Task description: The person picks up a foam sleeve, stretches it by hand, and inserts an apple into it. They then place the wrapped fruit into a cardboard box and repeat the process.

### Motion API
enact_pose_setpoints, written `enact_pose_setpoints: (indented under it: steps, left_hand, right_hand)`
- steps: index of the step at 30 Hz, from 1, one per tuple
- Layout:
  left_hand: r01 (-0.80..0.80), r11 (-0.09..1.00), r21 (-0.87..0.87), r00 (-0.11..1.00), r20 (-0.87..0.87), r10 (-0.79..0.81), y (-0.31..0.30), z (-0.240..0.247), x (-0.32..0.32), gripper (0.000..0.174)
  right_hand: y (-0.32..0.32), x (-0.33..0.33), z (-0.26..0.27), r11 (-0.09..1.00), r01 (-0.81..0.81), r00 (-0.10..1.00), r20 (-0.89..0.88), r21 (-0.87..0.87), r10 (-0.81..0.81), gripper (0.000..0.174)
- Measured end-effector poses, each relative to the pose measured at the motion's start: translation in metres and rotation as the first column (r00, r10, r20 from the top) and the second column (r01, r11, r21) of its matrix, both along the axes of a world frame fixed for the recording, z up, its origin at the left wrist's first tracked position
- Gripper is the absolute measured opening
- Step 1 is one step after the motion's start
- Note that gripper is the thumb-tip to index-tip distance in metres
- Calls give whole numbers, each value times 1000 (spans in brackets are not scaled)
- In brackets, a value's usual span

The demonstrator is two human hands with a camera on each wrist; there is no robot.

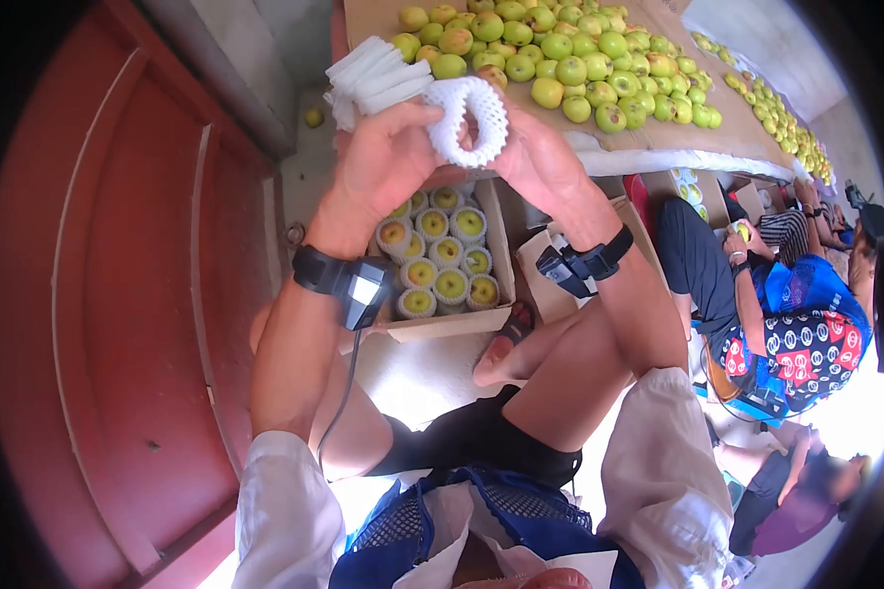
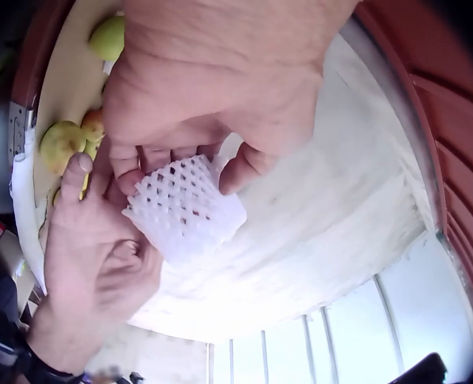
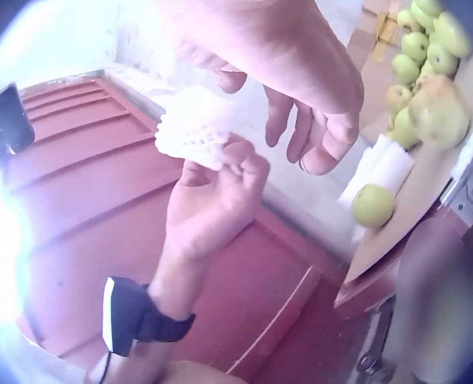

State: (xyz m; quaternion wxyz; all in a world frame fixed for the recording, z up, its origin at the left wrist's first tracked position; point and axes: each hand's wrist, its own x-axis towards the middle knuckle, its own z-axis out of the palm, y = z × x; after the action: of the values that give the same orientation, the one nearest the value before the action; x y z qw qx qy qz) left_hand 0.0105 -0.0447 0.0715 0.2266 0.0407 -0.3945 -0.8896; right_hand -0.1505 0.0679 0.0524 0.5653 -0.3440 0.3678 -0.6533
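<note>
Both hands hold one white foam net sleeve (image 1: 469, 118) up in front of me, stretching its ring open. My left hand (image 1: 403, 147) pinches its left side and my right hand (image 1: 521, 147) grips its right side. The left wrist view shows the net (image 2: 185, 213) between the left hand's fingertips (image 2: 152, 160) and the right hand (image 2: 92, 256). From the right wrist, the net (image 3: 192, 132) sits on the left hand's fingers (image 3: 220, 172), with the right hand (image 3: 292, 72) above. No fruit is inside the net.
A stack of foam nets (image 1: 368, 77) lies behind the left hand. Many green-yellow apples (image 1: 560, 54) cover a cardboard-topped table (image 1: 658, 147). Below the hands, a cardboard box (image 1: 442, 324) holds several netted apples. A red door panel (image 1: 138, 294) stands at left; seated people (image 1: 805, 324) at right.
</note>
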Motion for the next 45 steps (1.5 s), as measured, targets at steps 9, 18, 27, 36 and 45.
enact_pose_setpoints:
  steps: [9,18,27,36,45]
  left_hand:
    - [121,975,-184,991,86,-107,-1,8,8,34]
    - [132,971,-198,988,103,-113,1,6,7,35]
    - [142,984,-110,987,92,-132,7,-22,-10,31]
    - [72,996,-47,990,124,-66,8,-37,-25,21]
    - [86,996,-37,966,248,-74,-18,-17,-53,34]
  right_hand:
    - [4,-17,6,994,-105,987,125,0,104,34]
    - [8,-17,14,997,-59,998,28,-55,61,33]
    - [15,-31,3,997,-82,980,183,12,78,34]
    - [22,-46,-7,992,-96,995,34,79,93,28]
    - [2,-90,-18,997,61,998,-13,41,-60,24]
